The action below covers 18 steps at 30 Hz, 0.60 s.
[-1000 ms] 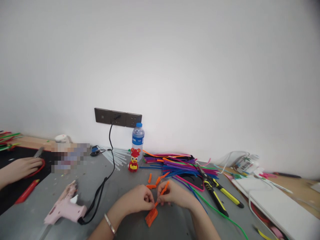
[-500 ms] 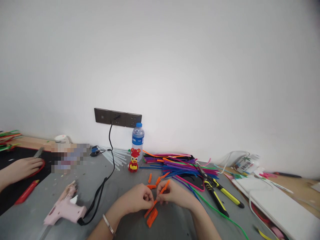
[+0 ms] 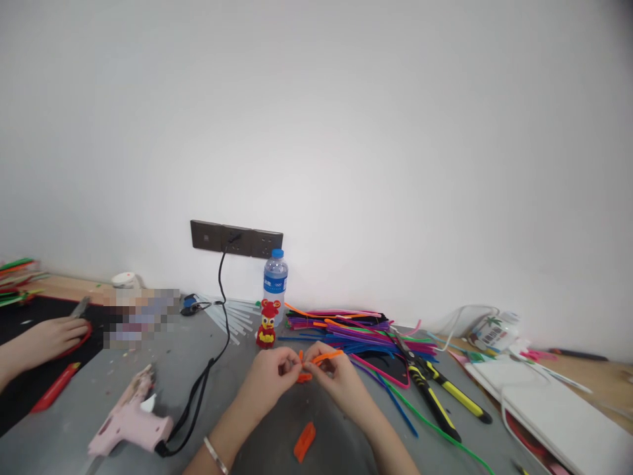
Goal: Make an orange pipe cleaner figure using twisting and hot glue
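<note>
My left hand (image 3: 274, 376) and my right hand (image 3: 332, 377) meet at the centre, fingertips pinched together. Between them runs an orange fuzzy strip (image 3: 328, 356), its free end sticking out over my right fingers. Other orange pieces (image 3: 304, 378) show just behind and below the fingertips, partly hidden. A folded orange bundle (image 3: 304, 441) lies on the grey table (image 3: 277, 455) nearer to me. Beyond my hands stands a small red and yellow figure (image 3: 267, 324), in front of a water bottle (image 3: 275, 280).
A pink glue gun (image 3: 131, 422) with a black cord lies left. Colourful pipe cleaners (image 3: 356, 330) and yellow-black pliers (image 3: 430, 382) are right, beside a white board (image 3: 548, 409). Another person's hand (image 3: 54, 340) holds scissors (image 3: 84, 330) at far left, near a red cutter (image 3: 55, 388).
Both my hands have moved up and away from the folded orange bundle, which now lies apart from them. The orange strip has swung to a flatter angle, pointing right.
</note>
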Each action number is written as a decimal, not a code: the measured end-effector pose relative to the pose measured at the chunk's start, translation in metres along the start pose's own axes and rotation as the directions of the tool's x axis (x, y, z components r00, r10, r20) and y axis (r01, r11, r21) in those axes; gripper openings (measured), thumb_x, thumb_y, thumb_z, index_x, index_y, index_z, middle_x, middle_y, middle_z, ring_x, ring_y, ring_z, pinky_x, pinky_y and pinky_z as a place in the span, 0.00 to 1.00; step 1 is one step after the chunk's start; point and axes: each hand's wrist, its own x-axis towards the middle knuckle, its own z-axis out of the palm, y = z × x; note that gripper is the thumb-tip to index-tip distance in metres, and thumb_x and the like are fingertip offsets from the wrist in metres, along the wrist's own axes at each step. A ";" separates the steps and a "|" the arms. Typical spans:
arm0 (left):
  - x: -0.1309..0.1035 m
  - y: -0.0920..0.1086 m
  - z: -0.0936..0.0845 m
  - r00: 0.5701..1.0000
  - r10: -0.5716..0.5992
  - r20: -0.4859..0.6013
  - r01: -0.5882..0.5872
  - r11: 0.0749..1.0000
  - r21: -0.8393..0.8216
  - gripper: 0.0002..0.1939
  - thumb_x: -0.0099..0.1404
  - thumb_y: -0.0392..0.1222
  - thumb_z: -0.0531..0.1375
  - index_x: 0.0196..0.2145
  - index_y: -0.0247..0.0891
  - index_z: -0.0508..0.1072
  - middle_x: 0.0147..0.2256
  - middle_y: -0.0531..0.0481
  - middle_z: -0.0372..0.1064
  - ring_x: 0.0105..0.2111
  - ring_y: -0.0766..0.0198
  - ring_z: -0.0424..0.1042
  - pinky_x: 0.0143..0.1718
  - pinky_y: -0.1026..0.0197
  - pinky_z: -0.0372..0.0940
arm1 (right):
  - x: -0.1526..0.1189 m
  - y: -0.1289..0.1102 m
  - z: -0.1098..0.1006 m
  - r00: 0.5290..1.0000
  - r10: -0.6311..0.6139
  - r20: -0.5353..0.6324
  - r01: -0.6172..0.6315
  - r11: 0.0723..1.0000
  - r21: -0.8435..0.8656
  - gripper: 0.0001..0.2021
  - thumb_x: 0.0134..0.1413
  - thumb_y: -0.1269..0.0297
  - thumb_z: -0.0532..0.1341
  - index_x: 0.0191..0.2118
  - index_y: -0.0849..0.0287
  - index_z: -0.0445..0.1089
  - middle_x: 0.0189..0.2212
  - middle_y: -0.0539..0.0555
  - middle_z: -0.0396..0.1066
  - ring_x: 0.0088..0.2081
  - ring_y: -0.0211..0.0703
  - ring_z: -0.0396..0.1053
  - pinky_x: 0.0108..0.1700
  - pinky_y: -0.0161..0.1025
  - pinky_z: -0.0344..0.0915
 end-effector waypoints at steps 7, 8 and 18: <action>-0.006 0.004 0.002 0.958 0.145 -0.249 -0.080 0.964 0.252 0.08 0.60 0.38 0.55 0.29 0.37 0.74 0.17 0.58 0.58 0.19 0.67 0.61 0.24 0.66 0.51 | -0.002 -0.005 0.016 0.934 -0.321 -0.160 0.297 0.942 -0.153 0.10 0.60 0.68 0.57 0.27 0.57 0.66 0.31 0.53 0.68 0.33 0.42 0.67 0.34 0.36 0.63; -0.007 0.003 0.003 0.945 0.165 -0.284 -0.089 0.961 0.262 0.08 0.60 0.37 0.55 0.30 0.38 0.74 0.18 0.58 0.59 0.19 0.67 0.62 0.24 0.66 0.52 | -0.004 -0.006 0.019 0.921 -0.349 -0.172 0.322 0.931 -0.170 0.09 0.60 0.70 0.56 0.28 0.56 0.66 0.32 0.53 0.68 0.33 0.42 0.67 0.34 0.36 0.64; -0.010 0.009 0.010 0.915 0.155 -0.374 -0.185 0.982 -0.045 0.10 0.61 0.41 0.56 0.27 0.36 0.74 0.16 0.59 0.55 0.17 0.69 0.58 0.20 0.69 0.52 | -0.012 -0.006 0.022 0.865 -0.444 -0.232 0.400 0.891 -0.213 0.07 0.59 0.73 0.57 0.34 0.54 0.70 0.35 0.54 0.68 0.33 0.42 0.69 0.32 0.35 0.66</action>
